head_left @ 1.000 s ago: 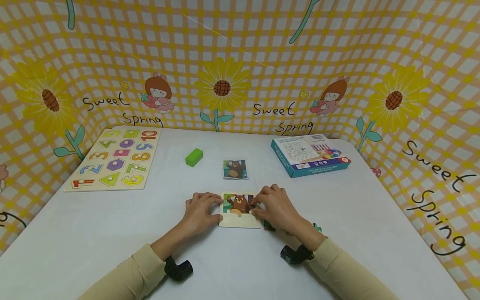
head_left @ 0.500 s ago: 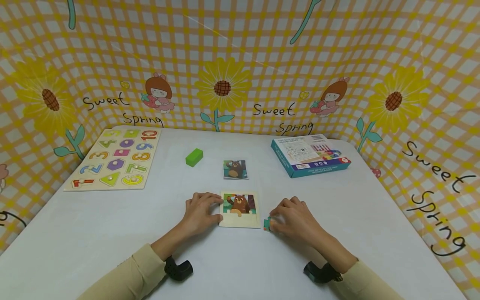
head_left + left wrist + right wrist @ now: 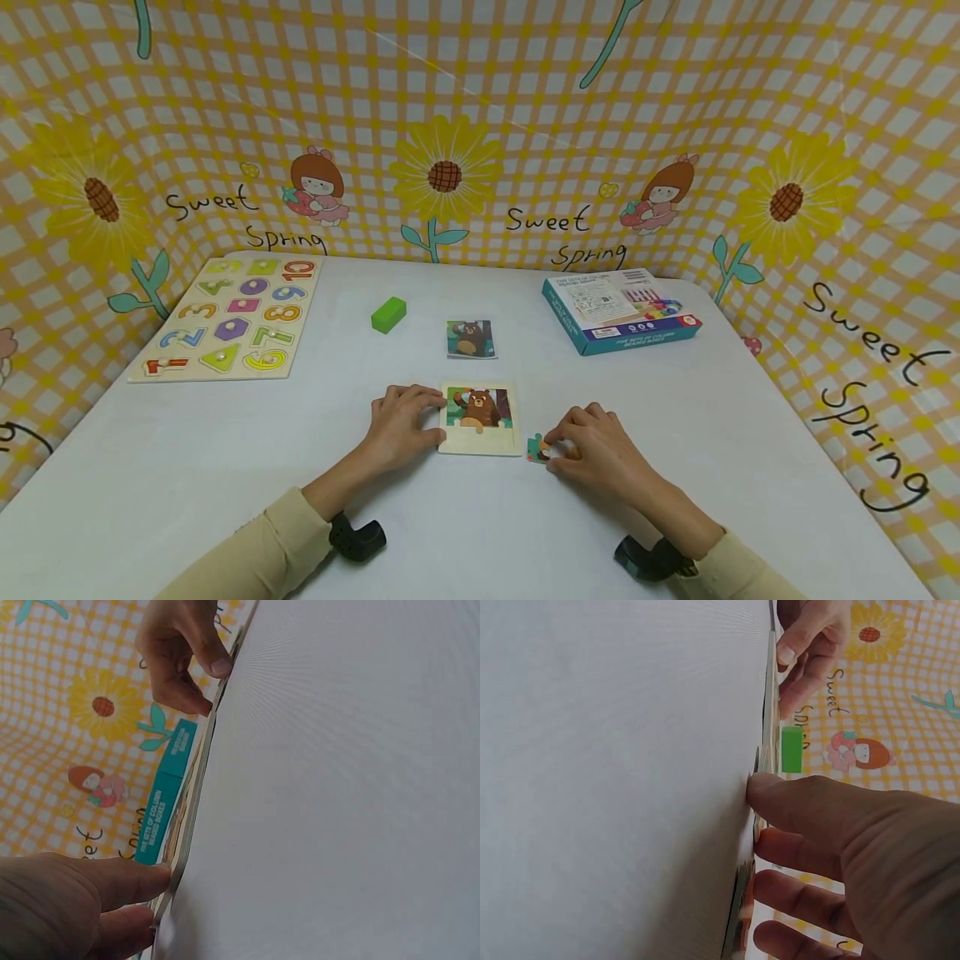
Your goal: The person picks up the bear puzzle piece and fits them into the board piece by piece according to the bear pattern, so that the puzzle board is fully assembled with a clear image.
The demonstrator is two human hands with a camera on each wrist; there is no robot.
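Pinching a small loose puzzle piece (image 3: 537, 448) is what the right hand (image 3: 592, 454) is up to, thumb and fingertips curled onto it where it lies flat on the white table (image 3: 225, 467), just off the right edge of the bear puzzle tray (image 3: 480, 419), at about 3 o'clock from it. So that grip is grasping the piece, though the right wrist view is too edge-on to show how firmly. The left hand (image 3: 401, 421) sits at the tray's 9 o'clock side with fingers laid fairly straight against its left edge, released rather than clenched, and it looks like it's just steadying the board. My read is we're at the pick-up-a-piece step: the tray's top part shows the bear filled in, and the bottom strip looks bare wood. The next move probably calls for lifting the piece clear, turning it so its tabs line up, and dropping it into that lower row while the left hand holds the tray in place. Further out, at 12 o'clock from the tray, there's a small bear reference card (image 3: 471, 338), a green block (image 3: 388, 314) around 11 o'clock, a number shape board (image 3: 232, 319) off toward 10 o'clock, and a teal box (image 3: 618, 309) at about 2 o'clock.
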